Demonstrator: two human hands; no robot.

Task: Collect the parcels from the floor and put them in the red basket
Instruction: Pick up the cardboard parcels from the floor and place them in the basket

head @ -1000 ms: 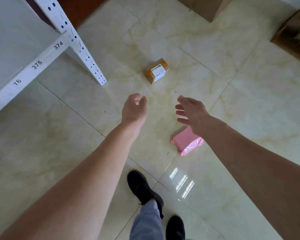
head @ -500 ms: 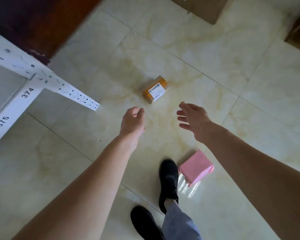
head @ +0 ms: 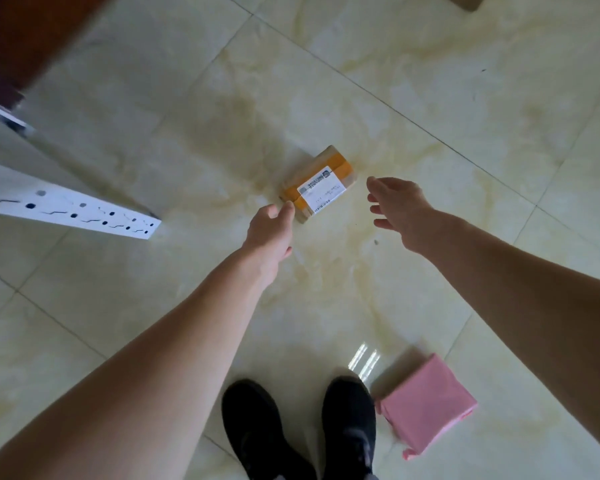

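A small brown cardboard parcel (head: 321, 183) with orange tape and a white label lies on the pale tiled floor. My left hand (head: 269, 230) reaches down to its near left corner, fingertips at the box edge, holding nothing. My right hand (head: 397, 209) hovers just right of the parcel with fingers spread, apart from it. A pink plastic mailer parcel (head: 426, 405) lies flat on the floor by my right foot. The red basket is out of view.
A white perforated shelf post (head: 70, 211) ends on the floor at the left, with dark brown woodwork (head: 25, 32) behind it. My two black shoes (head: 298, 431) stand at the bottom centre. A cardboard box corner (head: 466, 0) shows at the top edge.
I have stepped forward and leaned down: the brown parcel is now right at my hands, the left fingertips have reached its corner, and the pink mailer has slipped back beside my feet.
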